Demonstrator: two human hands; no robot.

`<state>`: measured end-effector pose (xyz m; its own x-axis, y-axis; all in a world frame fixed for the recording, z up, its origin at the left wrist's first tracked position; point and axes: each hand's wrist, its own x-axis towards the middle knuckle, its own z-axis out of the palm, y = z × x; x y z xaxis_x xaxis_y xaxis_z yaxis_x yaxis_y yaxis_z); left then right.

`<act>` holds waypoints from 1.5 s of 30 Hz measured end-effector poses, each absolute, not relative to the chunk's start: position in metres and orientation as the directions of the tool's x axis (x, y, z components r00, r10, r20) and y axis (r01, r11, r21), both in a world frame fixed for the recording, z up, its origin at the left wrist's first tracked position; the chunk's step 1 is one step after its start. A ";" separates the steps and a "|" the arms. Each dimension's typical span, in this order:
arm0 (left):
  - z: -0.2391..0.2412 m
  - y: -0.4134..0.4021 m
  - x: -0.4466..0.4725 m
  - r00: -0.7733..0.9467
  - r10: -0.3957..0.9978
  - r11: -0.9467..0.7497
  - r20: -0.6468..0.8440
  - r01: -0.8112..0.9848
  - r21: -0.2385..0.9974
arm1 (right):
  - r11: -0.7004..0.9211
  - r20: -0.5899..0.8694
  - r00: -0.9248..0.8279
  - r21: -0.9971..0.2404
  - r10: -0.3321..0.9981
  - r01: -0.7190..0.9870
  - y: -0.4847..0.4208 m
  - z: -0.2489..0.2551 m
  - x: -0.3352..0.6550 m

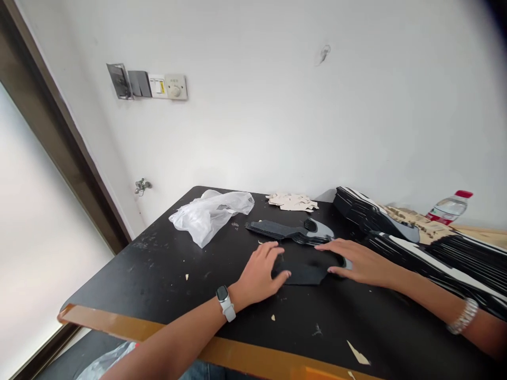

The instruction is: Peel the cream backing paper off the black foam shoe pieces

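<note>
Black tbl (158, 274) w/ beige scraps (292, 201), black cutout (304, 272), white wall (277, 105) behind

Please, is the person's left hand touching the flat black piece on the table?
Touching. The head view shows the left hand with its fingers lying over the left edge of the flat black piece, with no gap between them.

"What's at six o'clock on my view?"

"Your left hand (259, 274) and right hand (364, 262) rest on a black cut piece (307, 269)."

"Beyond that?"

"A dark sole-shaped piece (291, 230) at twelve, a crumpled plastic bag (209, 216) at eleven, a water bottle (449, 209) at two."
</note>
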<state>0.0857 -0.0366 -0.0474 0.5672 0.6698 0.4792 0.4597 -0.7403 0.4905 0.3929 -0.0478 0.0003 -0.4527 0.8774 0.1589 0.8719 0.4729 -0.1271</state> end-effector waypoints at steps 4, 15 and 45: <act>-0.056 -0.038 0.082 0.778 0.557 -0.806 0.291 0.422 0.416 | 0.389 0.132 -0.379 -0.058 0.916 0.919 -0.008 0.004 0.394; -0.041 -0.039 0.079 0.845 0.458 -0.808 0.276 0.267 0.525 | 0.122 0.212 -0.160 0.181 0.964 0.976 0.156 -0.039 0.348; -0.049 -0.012 0.074 0.754 0.489 -0.872 0.438 0.408 0.271 | 0.169 0.199 -0.211 0.205 0.957 0.964 0.165 -0.050 0.363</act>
